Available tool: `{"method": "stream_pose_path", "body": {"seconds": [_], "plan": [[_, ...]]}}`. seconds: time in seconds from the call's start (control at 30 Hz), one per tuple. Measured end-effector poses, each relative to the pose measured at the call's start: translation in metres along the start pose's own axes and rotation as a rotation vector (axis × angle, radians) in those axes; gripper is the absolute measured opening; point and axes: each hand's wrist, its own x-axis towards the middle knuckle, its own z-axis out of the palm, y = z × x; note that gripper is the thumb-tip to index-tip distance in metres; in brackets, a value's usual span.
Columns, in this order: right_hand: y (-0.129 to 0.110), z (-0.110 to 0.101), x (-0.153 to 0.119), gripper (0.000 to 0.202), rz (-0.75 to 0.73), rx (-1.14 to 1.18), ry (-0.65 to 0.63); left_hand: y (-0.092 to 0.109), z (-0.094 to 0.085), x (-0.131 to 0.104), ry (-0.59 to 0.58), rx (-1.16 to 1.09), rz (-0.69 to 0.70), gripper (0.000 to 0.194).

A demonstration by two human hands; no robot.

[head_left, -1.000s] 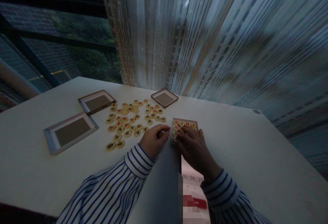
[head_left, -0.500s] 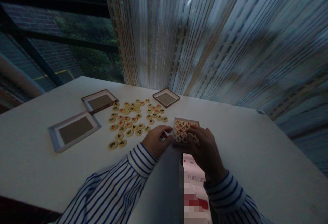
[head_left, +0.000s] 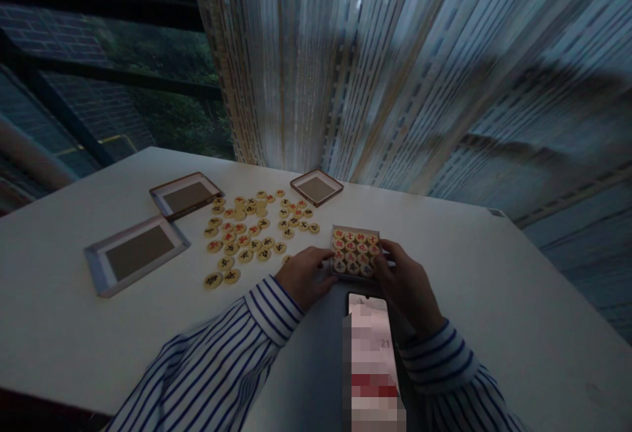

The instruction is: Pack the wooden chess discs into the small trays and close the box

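Note:
A small open box [head_left: 356, 228] holds rows of round Chinese chess pieces [head_left: 363, 247], their red and dark characters facing up. My left hand [head_left: 305, 277] has its thumb and fingers at the box's left side and lower left corner. On the opposite side, my right hand [head_left: 409, 280] grips the right edge, fingers curled along it and thumb near the lower right corner. Between them the box rests on the table. More Chinese chess pieces [head_left: 242, 240] lie scattered to the left, one partly hidden behind my left hand.
Two shallow trays, a brown-rimmed one [head_left: 154, 189] and a pale-rimmed one [head_left: 87, 259], lie on the left of the white table [head_left: 494, 300]. Another shallow tray [head_left: 336, 193] lies farther back. A lit phone [head_left: 382, 317] lies below the box. Striped curtains [head_left: 306, 56] hang behind.
My right hand has moved off the top of the pieces to the box's right edge, uncovering the rows. My left hand now touches the box's left side.

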Motion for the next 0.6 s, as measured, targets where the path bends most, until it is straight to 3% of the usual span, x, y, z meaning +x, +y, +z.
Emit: {"method": "stream_pose_path", "body": {"seconds": [0.2,0.6], "plan": [[-0.0027,-0.0016,0.0003,0.034,0.026,0.021,-0.016,-0.0065,0.0077,-0.0006,-0.006,0.022,0.034,0.041],[-0.0045,-0.0002,-0.002,0.034,-0.025,0.098,-0.012,-0.0027,0.0018,0.0016,-0.005,0.054,-0.022,0.028]]}}
